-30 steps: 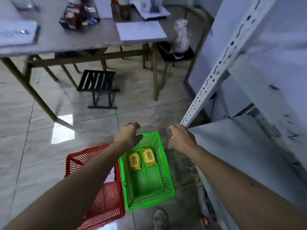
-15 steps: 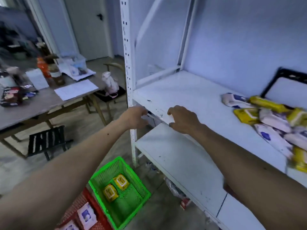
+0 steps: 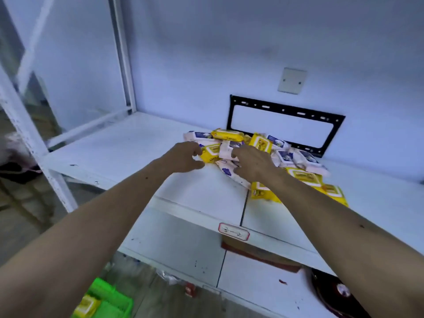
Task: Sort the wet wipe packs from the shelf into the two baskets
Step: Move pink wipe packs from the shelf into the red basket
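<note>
Both arms reach forward over the white shelf (image 3: 128,145) toward a heap of wet wipe packs (image 3: 270,154) lying at its back right, against the wall. Packs are yellow and pale pink/white, flat, piled at mixed angles. Yellow pack at top of heap (image 3: 227,134): long axis runs left-right, roughly parallel to the back wall. Yellow pack by the left hand (image 3: 210,153): tilted, long axis slanting from near-left to far-right. Pink pack (image 3: 228,149) between the hands stands more upright, long axis pointing away from the camera. Yellow packs at front right (image 3: 305,177) slant toward the shelf's front edge.

Left hand (image 3: 185,157) at the heap's left edge, fingers (image 3: 197,150) curled and parted, holding nothing; touching the yellow pack or just beside it, cannot tell. Right hand (image 3: 251,164) lies over the middle of the heap, fingers curled down onto the pink pack; whether they actually grip it, cannot tell.

Shelf is white metal with scuffs, a seam down the middle and a small red-bordered label (image 3: 234,234) on the front edge. Lower shelf board (image 3: 174,246) below, also white, marked. Black rectangular frame (image 3: 284,127) leans at the wall behind the heap; a blank wall plate (image 3: 291,81) above it. Wall pale blue-white. Green basket (image 3: 110,299) on the floor lower left, with a yellow pack inside (image 3: 86,307).
</note>
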Tool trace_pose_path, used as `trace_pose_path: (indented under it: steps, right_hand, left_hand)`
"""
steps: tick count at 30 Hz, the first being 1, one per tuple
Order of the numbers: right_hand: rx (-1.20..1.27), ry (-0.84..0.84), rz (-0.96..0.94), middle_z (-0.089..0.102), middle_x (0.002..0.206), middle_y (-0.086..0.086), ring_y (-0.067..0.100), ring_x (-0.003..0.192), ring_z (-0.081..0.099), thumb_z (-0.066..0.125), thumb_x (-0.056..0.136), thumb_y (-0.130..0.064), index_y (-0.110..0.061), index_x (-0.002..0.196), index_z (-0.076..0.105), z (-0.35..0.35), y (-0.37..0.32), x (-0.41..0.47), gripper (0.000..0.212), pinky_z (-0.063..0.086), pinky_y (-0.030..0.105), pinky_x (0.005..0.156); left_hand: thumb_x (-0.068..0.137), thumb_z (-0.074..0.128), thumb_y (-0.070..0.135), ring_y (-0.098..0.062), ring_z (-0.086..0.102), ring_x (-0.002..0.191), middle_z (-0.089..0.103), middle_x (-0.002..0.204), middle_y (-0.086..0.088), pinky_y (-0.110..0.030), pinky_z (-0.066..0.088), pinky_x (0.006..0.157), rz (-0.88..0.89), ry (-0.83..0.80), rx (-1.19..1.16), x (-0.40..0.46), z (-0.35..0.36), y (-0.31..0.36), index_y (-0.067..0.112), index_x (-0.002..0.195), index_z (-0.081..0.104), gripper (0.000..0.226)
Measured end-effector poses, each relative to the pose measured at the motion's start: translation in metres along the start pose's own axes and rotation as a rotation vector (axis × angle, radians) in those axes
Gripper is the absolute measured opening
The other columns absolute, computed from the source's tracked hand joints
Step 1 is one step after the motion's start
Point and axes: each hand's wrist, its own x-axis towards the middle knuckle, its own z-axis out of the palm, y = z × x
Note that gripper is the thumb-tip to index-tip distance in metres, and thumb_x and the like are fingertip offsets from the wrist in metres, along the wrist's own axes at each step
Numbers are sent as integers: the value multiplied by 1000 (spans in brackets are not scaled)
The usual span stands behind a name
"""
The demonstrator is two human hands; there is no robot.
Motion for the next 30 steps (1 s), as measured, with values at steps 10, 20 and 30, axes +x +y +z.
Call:
trace_pose_path:
  steps: [10,20,30]
  right_hand:
    - [-13,-32,225,54,128,5,28,120,53,58,88,-26,-20,121,55,18,128,0,34,48,41,82]
    - [117,-26,480,58,126,5,27,115,55,53,91,-42,-20,124,54,40,222,18,39,42,35,76]
    - [302,-199,645,55,128,11,29,112,56,55,89,-55,-10,124,48,71,273,38,57,48,41,91]
  left_hand:
    - [87,66,31,-21,52,118,56,130,-3,-25,37,88,139,-159,28,111,69,76,13,123,59,41]
    - [92,61,35,-27,52,121,53,136,-11,-32,42,92,195,-296,150,201,114,121,8,133,50,51]
    - [88,56,57,-28,59,109,57,131,-15,-31,45,74,9,-510,255,230,138,127,3,140,38,78]
